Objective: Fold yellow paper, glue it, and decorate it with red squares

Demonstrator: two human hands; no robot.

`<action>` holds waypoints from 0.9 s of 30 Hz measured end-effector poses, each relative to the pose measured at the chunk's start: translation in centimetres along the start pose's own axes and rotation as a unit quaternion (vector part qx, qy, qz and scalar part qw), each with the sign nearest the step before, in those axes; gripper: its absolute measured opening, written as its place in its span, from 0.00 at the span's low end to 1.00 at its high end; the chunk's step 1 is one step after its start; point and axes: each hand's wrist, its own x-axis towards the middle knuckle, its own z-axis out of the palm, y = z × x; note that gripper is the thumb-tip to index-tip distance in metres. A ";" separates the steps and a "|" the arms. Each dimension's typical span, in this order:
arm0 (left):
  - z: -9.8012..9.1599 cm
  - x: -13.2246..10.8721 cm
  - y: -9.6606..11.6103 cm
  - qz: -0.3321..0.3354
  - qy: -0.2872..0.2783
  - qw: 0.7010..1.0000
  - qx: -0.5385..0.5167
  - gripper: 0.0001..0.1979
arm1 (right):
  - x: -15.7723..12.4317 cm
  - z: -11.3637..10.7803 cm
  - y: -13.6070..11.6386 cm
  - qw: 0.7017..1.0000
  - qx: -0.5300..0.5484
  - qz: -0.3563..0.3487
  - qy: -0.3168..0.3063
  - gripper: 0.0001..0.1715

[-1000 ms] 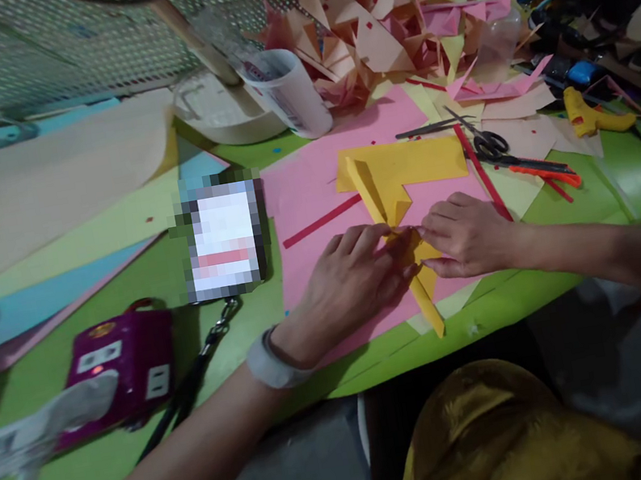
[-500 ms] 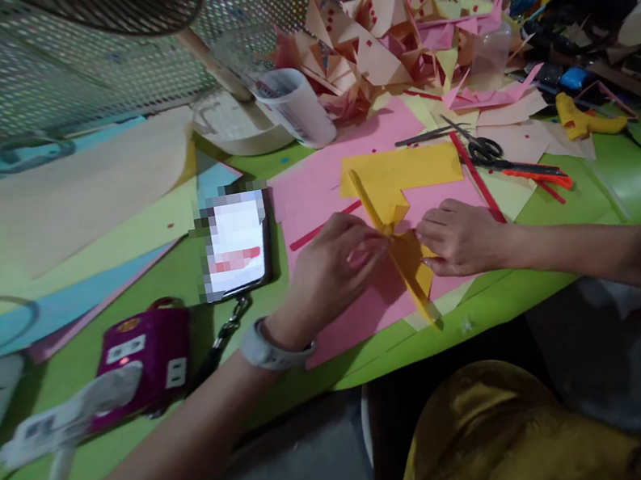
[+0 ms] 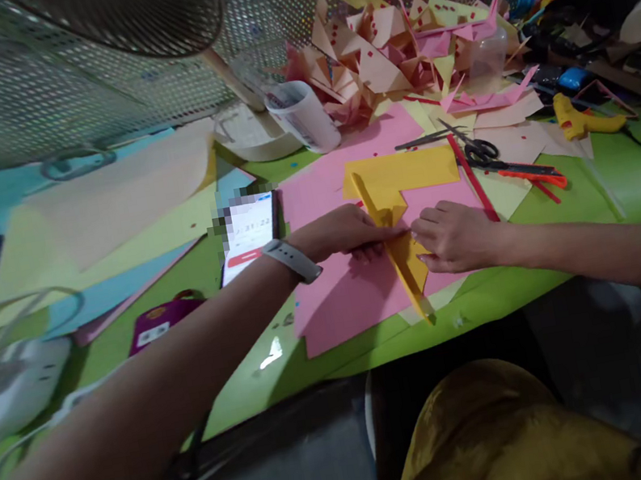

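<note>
A folded yellow paper piece [image 3: 405,259] lies on a pink sheet [image 3: 343,302] on the green table. My left hand [image 3: 350,233] reaches in from the left, fingers closed and pressing on the fold at the paper's middle. My right hand [image 3: 454,237] rests on the paper's right side, fingers curled and pinching its edge. The two hands meet at the crease. A larger flat yellow sheet [image 3: 407,170] lies just behind them.
A phone [image 3: 249,231] lies left of the pink sheet. Scissors [image 3: 481,150], red strips and an orange cutter [image 3: 534,175] lie at the right, a yellow glue gun [image 3: 580,121] farther right. A pile of folded paper shapes [image 3: 392,48], a white cup [image 3: 303,116] and a fan base stand behind.
My left arm swung round and now reaches across from the left, its hand flatter on the fold. The camera shifted left. My right hand stayed on the paper.
</note>
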 end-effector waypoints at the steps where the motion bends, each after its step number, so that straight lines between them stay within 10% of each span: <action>1: -0.1 0.1 -0.1 -0.001 -0.003 1.000 0.001 0.27 | 0.0 0.1 0.0 1.000 -0.001 0.000 0.003 0.25; 27: -1.1 1.0 -1.2 -0.010 -0.071 0.996 -0.050 0.16 | 0.1 -0.1 0.3 1.000 0.016 0.014 -0.002 0.23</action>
